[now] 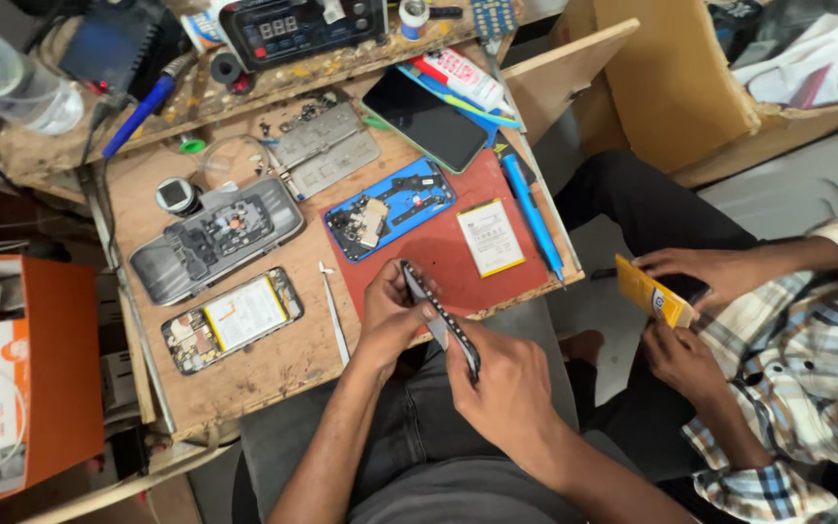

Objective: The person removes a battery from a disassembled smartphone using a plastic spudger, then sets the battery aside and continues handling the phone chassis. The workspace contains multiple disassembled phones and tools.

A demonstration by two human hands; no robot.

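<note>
Premises: small phone-repair workshop, cramped, bench-based. Evidence: scarred wooden workbench (273, 374) w/ red work mat (458, 252); opened phone (233, 319) w/ battery and boards exposed; blue phone frame (390, 208) stripped of parts; loose battery (490, 237); intact smartphone (424, 118) at rear. Equipment: bench power supply w/ digital readout (303, 27), metal fixture plate (327, 150), blue screwdriver (533, 215), white spudger (333, 312), small screws scattered near fixture. Storage: orange cardboard boxes (46, 374) at bench side, large carton (676, 82) behind. Second person seated adjacent, handling yellow packet (647, 289). Conclusion: commercial electronics repair stall, not domestic.
</note>
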